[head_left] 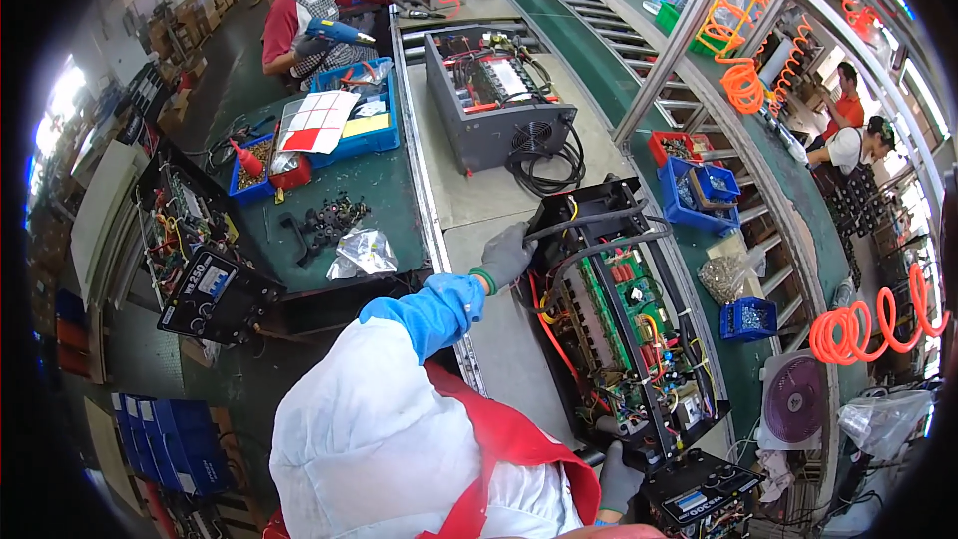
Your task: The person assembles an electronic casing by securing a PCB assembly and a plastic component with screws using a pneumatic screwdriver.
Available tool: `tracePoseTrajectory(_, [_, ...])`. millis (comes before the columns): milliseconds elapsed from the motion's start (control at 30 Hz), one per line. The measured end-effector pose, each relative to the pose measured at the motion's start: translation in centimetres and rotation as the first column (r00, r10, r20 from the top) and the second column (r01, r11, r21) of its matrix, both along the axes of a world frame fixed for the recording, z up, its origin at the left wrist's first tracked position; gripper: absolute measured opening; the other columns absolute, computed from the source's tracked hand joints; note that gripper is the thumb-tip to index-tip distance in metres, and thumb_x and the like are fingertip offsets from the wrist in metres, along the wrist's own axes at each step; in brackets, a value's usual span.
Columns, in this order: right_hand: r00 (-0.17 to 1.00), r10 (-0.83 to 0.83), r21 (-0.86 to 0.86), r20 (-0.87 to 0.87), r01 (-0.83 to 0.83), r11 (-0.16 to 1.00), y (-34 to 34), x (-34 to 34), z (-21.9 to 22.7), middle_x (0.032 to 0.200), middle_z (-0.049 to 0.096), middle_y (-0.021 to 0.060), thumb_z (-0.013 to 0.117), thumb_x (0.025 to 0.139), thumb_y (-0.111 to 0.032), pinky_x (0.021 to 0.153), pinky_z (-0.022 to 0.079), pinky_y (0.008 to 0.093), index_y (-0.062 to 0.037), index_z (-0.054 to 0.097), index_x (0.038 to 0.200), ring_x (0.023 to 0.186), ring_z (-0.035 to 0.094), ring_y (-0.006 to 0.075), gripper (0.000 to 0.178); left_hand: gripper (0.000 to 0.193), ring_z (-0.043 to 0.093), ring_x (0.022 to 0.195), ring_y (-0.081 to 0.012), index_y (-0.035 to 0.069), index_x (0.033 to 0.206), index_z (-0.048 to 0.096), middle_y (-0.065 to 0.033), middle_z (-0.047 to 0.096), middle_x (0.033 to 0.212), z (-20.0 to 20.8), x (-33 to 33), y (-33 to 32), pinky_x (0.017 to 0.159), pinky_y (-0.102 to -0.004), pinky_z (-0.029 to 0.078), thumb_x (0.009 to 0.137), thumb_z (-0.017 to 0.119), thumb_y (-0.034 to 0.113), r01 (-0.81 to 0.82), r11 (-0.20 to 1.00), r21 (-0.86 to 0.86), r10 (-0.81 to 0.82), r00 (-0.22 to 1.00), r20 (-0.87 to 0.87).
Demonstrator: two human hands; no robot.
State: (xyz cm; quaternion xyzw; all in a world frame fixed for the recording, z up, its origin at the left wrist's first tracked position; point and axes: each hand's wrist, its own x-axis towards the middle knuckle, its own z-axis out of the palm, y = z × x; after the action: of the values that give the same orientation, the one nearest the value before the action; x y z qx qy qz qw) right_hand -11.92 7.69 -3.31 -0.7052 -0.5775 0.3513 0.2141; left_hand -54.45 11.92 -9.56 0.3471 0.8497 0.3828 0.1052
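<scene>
left hand [507, 258] touches open black electronics chassis [631, 331], frame centre, grip unclear | right hand [621, 481] beside chassis, bottom centre-right, grip unclear | grey-cased unit [496, 100], upper centre

Pale letters and digits, legible in two places.
Just right of the gloved right hand [621, 482], a black control panel [726, 485] carries large pale letters and digits beside a blue-and-white label [689, 502]. Well to the left of the gloved left hand [506, 258], a dark front panel [205, 311] bears similar characters along a pale label [214, 280]; its smaller print is too fine to read.
</scene>
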Motion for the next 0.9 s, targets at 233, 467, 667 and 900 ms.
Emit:
tracePoseTrajectory(233, [0.985,0.087,0.057,0.148,-0.096,0.994,0.9,1.7,-1.9,0.104,0.07,0.014,0.07,0.078,-0.035,0.085,0.049,0.0377,-0.0017,0.066,0.108,0.098,0.065,0.0284,0.045,0.031,0.061,0.096,-0.0359,0.008,0.111,0.056,-0.0166,0.063,0.102,-0.5,-0.4,0.6,0.082,-0.0446,0.048,0.087,0.058,0.027,0.014,1.0,-0.025,-0.014,1.0,-0.009])
tracePoseTrajectory(467, [0.97,0.065,-0.049,0.235,-0.055,0.997,1.3,0.6,-0.9,0.1,0.071,0.0124,0.07,0.075,-0.043,0.085,0.049,0.0394,-0.003,0.069,0.102,0.096,0.066,0.0287,0.048,0.029,0.062,0.093,-0.0362,0.009,0.109,0.058,-0.0171,0.064,0.101,-0.7,-0.8,0.8,0.081,-0.0457,0.048,0.088,0.055,0.028,-0.036,0.999,-0.011,0.035,0.997,-0.073])
tracePoseTrajectory(667, [0.952,0.104,-0.072,0.288,-0.087,0.994,1.2,-0.6,0.4,0.098,0.071,0.0107,0.068,0.075,-0.049,0.087,0.049,0.0404,-0.0077,0.071,0.1,0.095,0.066,0.0292,0.049,0.03,0.061,0.093,-0.0383,0.006,0.106,0.058,-0.0198,0.063,0.099,-0.6,-1.2,1.0,0.081,-0.0462,0.048,0.088,0.056,0.03,-0.043,0.999,-0.033,0.041,0.997,-0.062])
tracePoseTrajectory(900, [0.96,0.11,-0.049,0.256,-0.1,0.994,1.7,-0.4,-0.6,0.103,0.07,0.0096,0.067,0.074,-0.056,0.089,0.049,0.0395,-0.0099,0.069,0.106,0.098,0.065,0.0291,0.056,0.027,0.062,0.089,-0.0386,0.007,0.103,0.058,-0.0191,0.064,0.096,-0.5,-1.8,1.6,0.078,-0.0481,0.048,0.087,0.056,0.029,-0.077,0.996,-0.045,0.072,0.993,-0.096])
